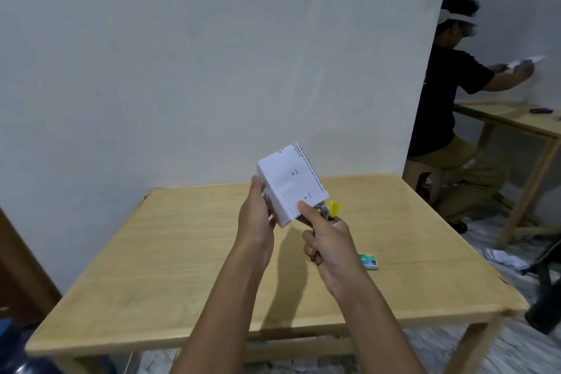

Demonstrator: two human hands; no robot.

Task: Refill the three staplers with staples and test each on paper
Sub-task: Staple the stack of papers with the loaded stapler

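Observation:
A folded white paper (293,184) with small printed marks is raised above the wooden table (170,252). My left hand (256,215) grips its left edge. My right hand (326,240) is wrapped around a yellow stapler (332,209), whose jaw sits at the paper's lower right corner under my thumb. Most of the stapler is hidden by my fingers and the paper. A small green staple box (368,261) lies on the table just right of my right wrist. No other stapler shows in this view.
A white wall stands behind the table. At the right, another person (449,106) sits on a stool at a second wooden table (522,124) holding paper. A dark chair (546,282) stands at the right edge, crumpled paper on the floor nearby.

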